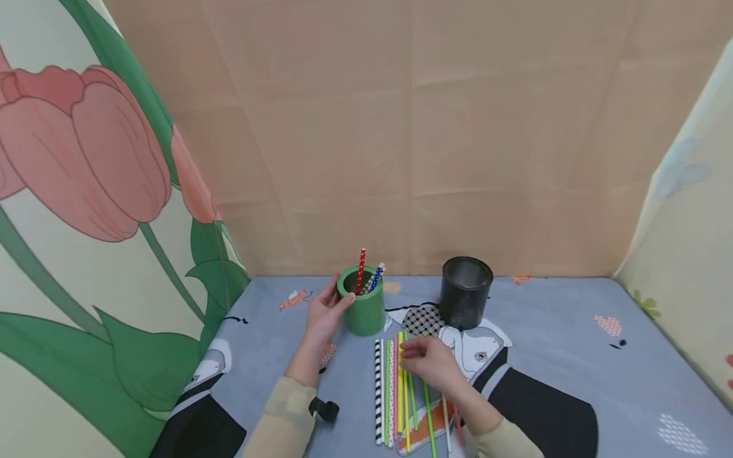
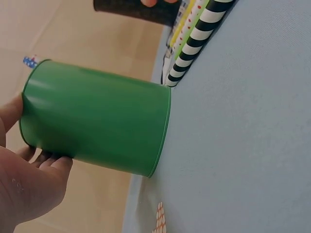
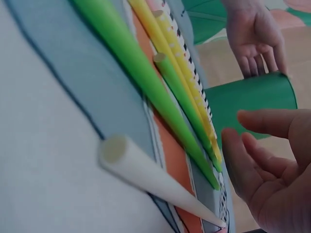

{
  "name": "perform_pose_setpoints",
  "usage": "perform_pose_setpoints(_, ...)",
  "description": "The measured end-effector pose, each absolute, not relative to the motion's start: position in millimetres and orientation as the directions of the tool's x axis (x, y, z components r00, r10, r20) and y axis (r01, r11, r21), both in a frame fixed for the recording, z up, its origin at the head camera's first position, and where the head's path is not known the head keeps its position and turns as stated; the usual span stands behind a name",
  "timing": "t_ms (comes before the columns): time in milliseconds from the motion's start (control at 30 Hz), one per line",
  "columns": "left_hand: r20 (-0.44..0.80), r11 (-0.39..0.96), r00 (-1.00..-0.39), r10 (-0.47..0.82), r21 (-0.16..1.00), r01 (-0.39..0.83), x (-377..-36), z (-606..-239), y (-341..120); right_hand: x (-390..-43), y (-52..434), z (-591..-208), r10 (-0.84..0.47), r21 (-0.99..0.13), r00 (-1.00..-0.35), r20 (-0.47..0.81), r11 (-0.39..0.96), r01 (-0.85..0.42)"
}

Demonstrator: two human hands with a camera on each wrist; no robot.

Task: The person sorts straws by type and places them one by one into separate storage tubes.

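Note:
My left hand point(image 1: 323, 312) holds the green pen cup point(image 1: 365, 318) near its rim, thumb on the near side and fingers round the far side. The cup stands upright. Poking out of it are a red straw with white dots point(image 1: 361, 267) and a blue patterned straw point(image 1: 376, 277). Over a row of straws on the table hovers my right hand point(image 1: 429, 362), its thumb and fingers apart with nothing between them. The row includes a black-and-white striped straw point(image 1: 378, 388) and yellow straws point(image 1: 401, 375). Nearest the right hand lie a long green straw point(image 3: 146, 82) and a white straw point(image 3: 155, 177).
A dark mesh cup point(image 1: 466, 296) stands behind the right hand, near the back of the table. The blue printed tablecloth point(image 1: 550, 343) reaches to a brown backdrop point(image 1: 429, 159). A small black device point(image 1: 325, 410) sits at the left wrist.

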State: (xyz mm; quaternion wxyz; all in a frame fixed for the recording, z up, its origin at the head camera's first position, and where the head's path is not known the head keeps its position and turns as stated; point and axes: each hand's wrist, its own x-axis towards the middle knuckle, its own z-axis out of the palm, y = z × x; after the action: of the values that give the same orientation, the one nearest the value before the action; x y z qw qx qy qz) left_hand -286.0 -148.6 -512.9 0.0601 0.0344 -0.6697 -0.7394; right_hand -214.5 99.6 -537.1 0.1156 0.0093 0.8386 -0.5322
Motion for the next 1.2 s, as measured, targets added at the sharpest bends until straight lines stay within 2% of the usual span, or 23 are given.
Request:
perform_pose_setpoints(633,0.032,-0.111,-0.992,-0.124,0.993,0.046,-285,-513,-149,-223,88,-547,-0.066,-0.753,-0.981,-0.185,0.650,0.098)
perform_pose_setpoints(1000,0.029,-0.125,-0.992,-0.120,0.991,0.044,-287,-512,-148,-227,88,-543,-0.065,-0.688,-0.976,-0.206,0.719,0.097)
perform_pose_setpoints(1200,0.039,-0.130,-0.993,-0.116,0.990,0.054,-288,-513,-149,-229,90,-544,-0.083,-0.692,-0.978,-0.192,0.718,0.075)
